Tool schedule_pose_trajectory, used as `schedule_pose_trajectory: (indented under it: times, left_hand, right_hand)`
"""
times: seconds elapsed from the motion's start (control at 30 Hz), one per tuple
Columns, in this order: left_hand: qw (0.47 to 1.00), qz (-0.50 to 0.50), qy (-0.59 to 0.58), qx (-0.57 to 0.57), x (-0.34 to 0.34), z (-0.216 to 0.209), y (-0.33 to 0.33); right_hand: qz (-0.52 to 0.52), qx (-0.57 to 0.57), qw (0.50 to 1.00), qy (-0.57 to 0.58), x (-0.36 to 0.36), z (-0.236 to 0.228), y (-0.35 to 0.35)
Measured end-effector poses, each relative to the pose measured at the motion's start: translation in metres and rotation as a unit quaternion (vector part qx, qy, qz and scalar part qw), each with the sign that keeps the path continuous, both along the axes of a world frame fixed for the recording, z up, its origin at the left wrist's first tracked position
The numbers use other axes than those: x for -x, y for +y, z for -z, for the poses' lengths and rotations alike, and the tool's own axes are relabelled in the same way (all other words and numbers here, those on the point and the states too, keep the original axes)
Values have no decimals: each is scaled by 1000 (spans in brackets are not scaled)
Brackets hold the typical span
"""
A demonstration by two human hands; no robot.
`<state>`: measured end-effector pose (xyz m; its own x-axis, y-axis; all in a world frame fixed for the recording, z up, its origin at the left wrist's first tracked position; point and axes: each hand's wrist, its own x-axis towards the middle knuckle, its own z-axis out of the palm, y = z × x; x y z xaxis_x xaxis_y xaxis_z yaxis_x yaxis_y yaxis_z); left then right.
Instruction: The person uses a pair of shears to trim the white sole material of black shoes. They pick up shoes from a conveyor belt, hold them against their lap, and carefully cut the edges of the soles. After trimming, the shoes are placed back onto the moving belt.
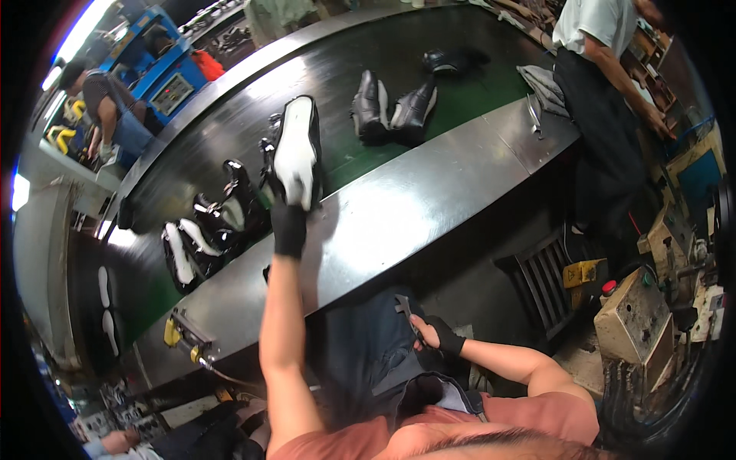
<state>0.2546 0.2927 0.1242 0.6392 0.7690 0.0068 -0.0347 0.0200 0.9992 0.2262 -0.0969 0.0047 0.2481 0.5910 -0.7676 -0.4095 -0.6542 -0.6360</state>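
My left hand (290, 222), in a black fingerless glove, reaches over the bench edge. Its fingers are closed round the near end of a black shoe (316, 172), whose white sole (296, 142) faces up toward me. My right hand (437, 333), in a similar glove, is low over my lap, wrapped round a flat metal hand tool (403, 307) with a notched head. Its exact kind I cannot make out. Left of the held shoe, several glossy black shoes (239, 188) lie on the dark belt. A pair of black shoes (414, 107) stands farther right.
A metal ledge (399, 218) borders the dark belt (337, 73). An air gun (172, 332) with a hose lies at its left end, a grey cloth (543, 88) at its right. A co-worker (598, 100) stands at right, near a control box (632, 314). Another person (107, 107) works far left.
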Motion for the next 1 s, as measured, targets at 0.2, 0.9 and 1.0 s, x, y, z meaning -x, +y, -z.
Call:
schedule_pose_trajectory:
  times: [0.2,0.9,1.0]
  left_hand:
    - [982,104,-56,149,236,39,-129]
    - [865,200,91,-451,246,-13,-159]
    - [861,241,82,-440,239,-17,-149]
  right_hand:
    - [-13,-135,988,-72,15,-35,0]
    - [-120,-226,919,-299,85,-122,7]
    - [-119,-215,960,-133,102,-126,-25]
